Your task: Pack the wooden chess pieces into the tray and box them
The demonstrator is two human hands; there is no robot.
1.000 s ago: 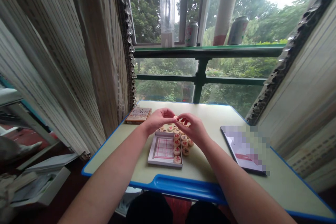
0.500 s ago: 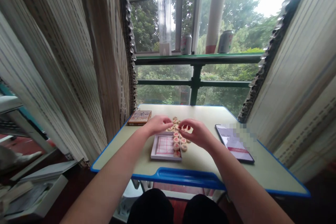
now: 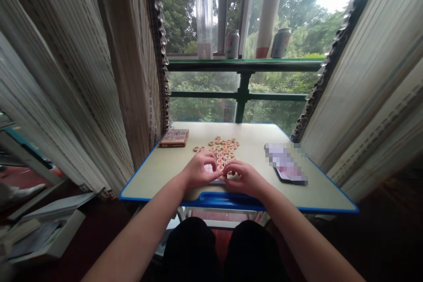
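Observation:
A shallow white box [image 3: 208,168] with a red printed grid lies near the table's front edge. A column of round wooden xiangqi pieces [image 3: 220,161] stands along its right side. My left hand [image 3: 198,170] curls over the box, thumb and forefinger at the front piece [image 3: 221,177] of that column. From the right, my right hand [image 3: 245,178] meets it there, with bent fingers and thumb at the same piece. The fingers partly hide this piece. More loose xiangqi pieces [image 3: 225,151] are spread on the table behind the box and to its right.
A printed brown box [image 3: 174,137] lies at the table's back left. A phone [image 3: 288,168], partly blurred out, is on the right. The table [image 3: 158,172] has a blue rim and a blue front tray [image 3: 228,200]. Beyond, cans [image 3: 280,44] and stacked cups [image 3: 269,13] stand on the sill.
Both hands have moved toward me, from the column's far end to its near end. The view has tilted down, and the loose pieces behind the box now show.

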